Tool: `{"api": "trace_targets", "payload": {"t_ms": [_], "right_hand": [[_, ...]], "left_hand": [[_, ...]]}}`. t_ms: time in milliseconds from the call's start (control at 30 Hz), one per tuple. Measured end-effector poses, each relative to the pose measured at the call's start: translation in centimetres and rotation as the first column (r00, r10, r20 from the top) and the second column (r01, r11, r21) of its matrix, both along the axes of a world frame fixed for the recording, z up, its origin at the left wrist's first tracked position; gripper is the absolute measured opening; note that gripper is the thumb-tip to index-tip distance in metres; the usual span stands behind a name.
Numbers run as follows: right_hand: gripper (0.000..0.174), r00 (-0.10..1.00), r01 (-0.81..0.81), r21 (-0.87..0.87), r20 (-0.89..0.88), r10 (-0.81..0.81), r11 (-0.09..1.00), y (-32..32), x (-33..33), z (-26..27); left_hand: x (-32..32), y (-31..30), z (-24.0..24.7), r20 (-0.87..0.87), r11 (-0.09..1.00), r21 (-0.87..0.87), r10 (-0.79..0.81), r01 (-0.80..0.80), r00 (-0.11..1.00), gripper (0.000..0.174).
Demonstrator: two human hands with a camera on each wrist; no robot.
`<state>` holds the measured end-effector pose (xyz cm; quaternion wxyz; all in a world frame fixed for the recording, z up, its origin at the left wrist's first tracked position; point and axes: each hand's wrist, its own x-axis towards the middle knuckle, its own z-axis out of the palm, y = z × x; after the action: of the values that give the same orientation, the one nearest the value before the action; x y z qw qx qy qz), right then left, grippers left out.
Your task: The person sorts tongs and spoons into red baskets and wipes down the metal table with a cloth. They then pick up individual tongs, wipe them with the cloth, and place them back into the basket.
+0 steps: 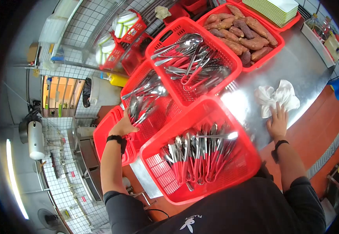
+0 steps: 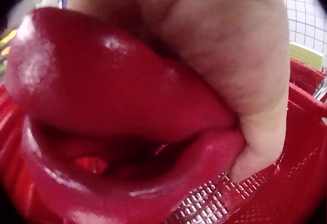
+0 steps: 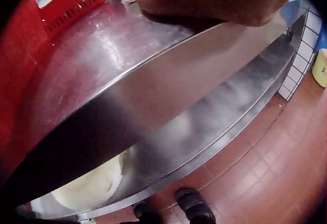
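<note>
My left hand (image 1: 123,125) grips tongs with red-coated handles (image 2: 122,86) over the left red basket (image 1: 153,128). Close up in the left wrist view, the fingers curl round the handles, which fill much of the picture. More metal utensils (image 1: 150,90) lie at the back of that basket. On the steel table (image 1: 251,117), a crumpled white cloth (image 1: 276,97) lies under the fingertips of my right hand (image 1: 278,121), whose fingers are extended. A larger red basket (image 1: 153,171) right before the body holds several red-handled tongs (image 1: 196,156), with one pair lying across the top.
Another red basket (image 1: 152,50) of tongs and utensils stands behind, beside a basket of sweet potatoes (image 1: 251,37). Stacked red baskets (image 1: 109,130) sit at the left. Stacked plates (image 1: 273,11) and a bottle tray (image 1: 315,45) are at the far right. The table's edge shows (image 3: 153,58).
</note>
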<state>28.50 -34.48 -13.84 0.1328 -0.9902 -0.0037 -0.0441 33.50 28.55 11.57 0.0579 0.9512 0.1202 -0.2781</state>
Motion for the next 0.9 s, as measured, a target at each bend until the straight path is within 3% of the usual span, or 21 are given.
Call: {"api": "trace_targets", "payload": {"t_ms": [67,133,200,267,333,467,500,533,600,667,733,767,800,867,900], "right_hand": [[0.058,1.000,0.008,0.025,0.014,-0.008,1.000,0.2,-0.1,0.2],[0.058,1.000,0.012,0.047,0.027,-0.014,0.999,0.2,-0.1,0.3],[0.058,1.000,0.005,0.050,0.029,-0.007,0.999,0.3,-0.1,0.4],[0.058,0.999,-0.004,0.064,0.045,0.001,0.998,0.3,-0.2,0.6],[0.058,0.998,-0.008,0.063,0.067,0.004,0.998,0.1,-0.3,0.7],[0.058,0.998,-0.012,0.031,0.059,0.010,0.999,-0.4,-0.2,-0.3],[0.058,0.998,-0.014,0.035,0.059,0.012,0.999,-0.5,-0.2,-0.5],[0.058,0.998,-0.017,0.039,0.057,0.015,0.999,-0.6,-0.1,-0.6],[0.058,0.999,-0.015,0.038,0.049,0.013,0.999,-0.8,-0.1,-0.7],[0.058,0.998,-0.022,0.040,0.059,0.019,0.999,-0.8,-0.1,-0.8],[0.057,0.999,-0.017,0.045,0.052,0.014,0.999,-0.6,-0.2,-0.4],[0.057,0.999,-0.014,0.057,0.051,0.011,0.998,-0.5,-0.3,-0.2],[0.056,0.999,-0.012,0.068,0.053,0.008,0.998,-0.5,-0.3,0.0],[0.056,0.999,-0.020,0.078,0.048,0.016,0.997,-0.5,-0.2,0.4],[0.056,0.999,-0.016,0.085,0.045,0.012,0.996,-0.3,-0.2,0.6]], "left_hand": [[0.0,1.1,1.0,0.082,0.997,-0.072,-0.017,0.023,0.996,0.125],[0.5,-0.9,3.8,0.156,0.983,-0.140,0.139,-0.118,0.978,0.125],[2.3,-3.0,5.2,0.180,0.981,-0.158,0.140,-0.112,0.974,0.126],[5.1,-4.9,4.9,0.310,0.938,-0.329,0.000,0.107,0.951,0.126],[8.9,-7.8,3.5,0.397,0.915,-0.286,-0.158,0.286,0.904,0.126],[15.5,-16.4,-1.2,0.332,0.910,-0.255,-0.235,0.326,0.914,0.128],[16.3,-18.4,-2.1,0.259,0.880,-0.350,-0.239,0.322,0.936,0.128],[17.3,-19.1,-4.5,0.340,0.815,-0.279,-0.411,0.508,0.846,0.124],[18.8,-19.6,-7.5,0.149,0.852,-0.077,-0.503,0.517,0.851,0.119],[18.7,-18.8,-9.0,0.343,0.863,-0.162,-0.406,0.479,0.847,0.116],[17.5,-19.1,-7.2,0.318,0.869,0.026,-0.476,0.495,0.820,0.109],[16.4,-18.9,-5.6,0.368,0.858,-0.105,-0.437,0.503,0.821,0.097],[15.9,-17.5,-5.8,0.441,0.841,-0.055,-0.463,0.539,0.769,0.086],[13.9,-14.4,-5.4,0.549,0.842,0.127,-0.500,0.524,0.670,0.079],[12.7,-12.3,-5.4,0.543,0.846,0.129,-0.497,0.517,0.677,0.079]]}}
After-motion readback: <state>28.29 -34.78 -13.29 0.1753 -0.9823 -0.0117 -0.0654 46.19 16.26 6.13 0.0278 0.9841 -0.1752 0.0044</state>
